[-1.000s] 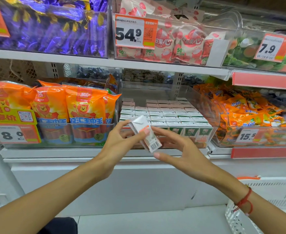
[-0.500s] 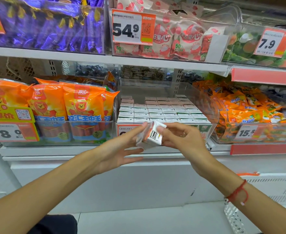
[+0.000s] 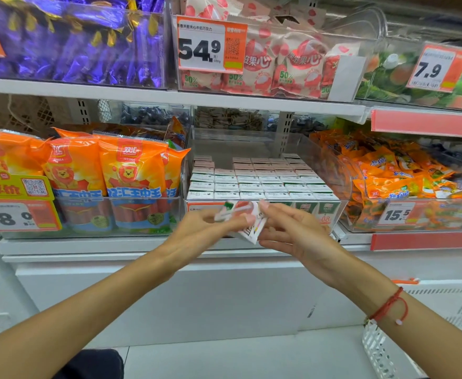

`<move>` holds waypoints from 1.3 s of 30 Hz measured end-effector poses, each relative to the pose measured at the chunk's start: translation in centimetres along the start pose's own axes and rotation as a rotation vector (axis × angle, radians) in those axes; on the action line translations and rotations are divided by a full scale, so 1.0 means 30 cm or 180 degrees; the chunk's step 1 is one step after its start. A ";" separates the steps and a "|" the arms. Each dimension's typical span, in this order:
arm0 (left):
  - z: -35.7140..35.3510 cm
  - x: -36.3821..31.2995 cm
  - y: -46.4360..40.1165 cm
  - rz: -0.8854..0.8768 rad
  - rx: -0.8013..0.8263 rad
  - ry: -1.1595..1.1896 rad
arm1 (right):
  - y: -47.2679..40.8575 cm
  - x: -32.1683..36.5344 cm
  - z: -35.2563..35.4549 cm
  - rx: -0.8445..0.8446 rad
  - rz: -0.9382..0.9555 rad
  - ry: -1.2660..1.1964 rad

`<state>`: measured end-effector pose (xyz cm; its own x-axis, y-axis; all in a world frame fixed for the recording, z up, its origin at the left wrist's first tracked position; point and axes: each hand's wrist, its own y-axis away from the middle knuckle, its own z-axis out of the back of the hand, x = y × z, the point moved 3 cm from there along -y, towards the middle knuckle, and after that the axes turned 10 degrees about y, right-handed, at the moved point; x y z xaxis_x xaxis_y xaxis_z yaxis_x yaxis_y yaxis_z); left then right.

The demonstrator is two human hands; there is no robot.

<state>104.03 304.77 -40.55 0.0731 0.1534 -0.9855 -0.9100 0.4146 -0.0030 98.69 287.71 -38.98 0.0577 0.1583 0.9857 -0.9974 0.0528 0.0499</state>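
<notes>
The carton [image 3: 242, 216] may slip.
Right hand [image 3: 295, 233] merely pinches it off the shelf's [image 3: 87, 246] front edge; left hand's [image 3: 199, 231] hold too blurred to tell.

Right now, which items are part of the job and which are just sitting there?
In use: carton, held by left hand and right hand; carton bin behind it.
Idle: sausage packs, snack bags, purple sweets, basket.
</notes>
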 end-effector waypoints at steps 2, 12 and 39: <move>0.023 -0.036 0.002 -0.0893 -0.0539 -0.0982 | 0.003 0.003 0.001 0.0271 0.0074 0.0068; -0.017 -0.050 0.016 -0.0655 -0.0485 -0.0345 | -0.001 -0.010 0.020 -0.0994 0.1207 0.1276; 0.207 -0.077 -0.072 -0.2181 -0.1754 -0.3259 | -0.299 0.175 0.014 -0.0958 0.2336 0.2556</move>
<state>108.37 309.08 -37.20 0.6245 0.7575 -0.1905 -0.5945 0.3028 -0.7449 107.91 287.66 -34.18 -0.4181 0.8313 0.3661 -0.7566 -0.0957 -0.6468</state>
